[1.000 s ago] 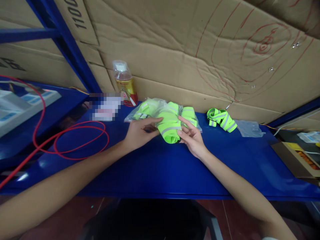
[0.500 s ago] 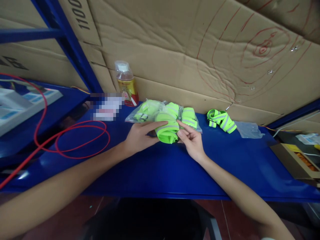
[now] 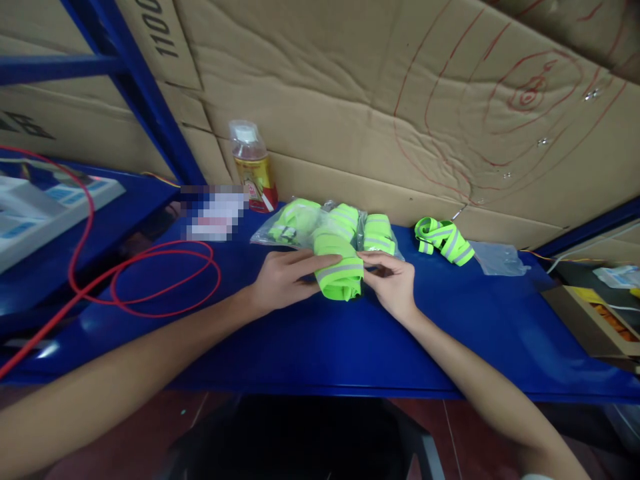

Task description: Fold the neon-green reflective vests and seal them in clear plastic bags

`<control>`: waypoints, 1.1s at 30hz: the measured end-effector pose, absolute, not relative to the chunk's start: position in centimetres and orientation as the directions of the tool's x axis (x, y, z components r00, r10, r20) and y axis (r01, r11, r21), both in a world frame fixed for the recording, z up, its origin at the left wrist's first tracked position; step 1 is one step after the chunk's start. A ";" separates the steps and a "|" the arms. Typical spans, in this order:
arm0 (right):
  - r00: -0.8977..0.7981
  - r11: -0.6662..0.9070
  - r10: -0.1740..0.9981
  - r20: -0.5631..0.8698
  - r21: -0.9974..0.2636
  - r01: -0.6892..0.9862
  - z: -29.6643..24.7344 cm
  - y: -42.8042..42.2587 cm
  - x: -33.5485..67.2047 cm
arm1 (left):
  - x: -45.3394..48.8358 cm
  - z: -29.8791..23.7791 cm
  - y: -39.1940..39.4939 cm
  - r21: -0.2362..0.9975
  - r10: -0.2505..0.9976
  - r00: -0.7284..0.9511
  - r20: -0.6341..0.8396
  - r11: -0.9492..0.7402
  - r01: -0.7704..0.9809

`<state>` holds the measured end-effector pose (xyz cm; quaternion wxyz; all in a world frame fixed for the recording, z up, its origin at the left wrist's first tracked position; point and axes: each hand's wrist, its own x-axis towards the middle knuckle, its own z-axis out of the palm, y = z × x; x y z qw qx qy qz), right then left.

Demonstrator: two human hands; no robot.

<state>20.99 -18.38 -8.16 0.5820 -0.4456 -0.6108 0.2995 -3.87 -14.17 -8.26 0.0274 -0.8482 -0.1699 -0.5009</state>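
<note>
My left hand (image 3: 280, 280) and right hand (image 3: 393, 283) pinch the folded neon vest (image 3: 340, 272) flat on the tabletop (image 3: 350, 347); next it needs tighter rolling.

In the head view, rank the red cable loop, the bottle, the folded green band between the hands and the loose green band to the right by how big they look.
1. red cable loop
2. bottle
3. folded green band and loose green band: about alike; the hands cover the folded band's edges, so no ranking.

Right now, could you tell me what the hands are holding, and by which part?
A folded neon-green garment: left hand on its left side, right hand pinching its right edge.
</note>
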 end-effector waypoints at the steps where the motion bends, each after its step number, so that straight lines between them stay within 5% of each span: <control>1: 0.106 0.411 0.897 0.430 -0.897 0.162 -8.2 -18.4 20.8 | -3.8 -8.1 -14.4 0.048 0.214 0.465 0.859 -0.938 0.344; 5: 0.175 0.375 0.905 0.387 -0.922 0.099 -8.0 -18.6 20.3 | -3.5 -7.3 -15.5 -0.180 0.099 0.577 0.811 -0.896 0.406; 11: 0.187 0.346 0.915 0.357 -0.934 0.090 -8.0 -18.6 20.2 | -3.2 -7.1 -16.3 0.120 0.255 0.631 0.733 -0.961 0.248; 14: 0.128 0.409 0.897 0.424 -0.904 0.126 -8.0 -18.6 20.4 | -3.5 -7.4 -15.6 0.088 0.235 0.588 0.774 -0.959 0.268; 19: -0.005 0.566 0.799 0.601 -0.751 0.340 -7.4 -18.9 20.9 | -4.0 -7.6 -14.8 -0.065 0.169 0.530 0.831 -0.917 0.394; 25: -0.227 0.657 0.753 0.618 -0.689 0.306 -7.2 -19.9 21.2 | -4.4 -7.2 -14.6 -0.080 0.194 0.516 0.834 -0.883 0.463; 29: -0.176 0.730 0.649 0.740 -0.542 0.416 -6.7 -20.5 21.0 | -4.6 -6.5 -15.1 -0.174 0.021 0.509 0.861 -0.927 0.333; 33: -0.159 0.754 0.510 0.845 -0.351 0.555 -5.7 -20.6 21.0 | -4.5 -6.2 -15.5 -0.176 0.018 0.495 0.869 -0.923 0.343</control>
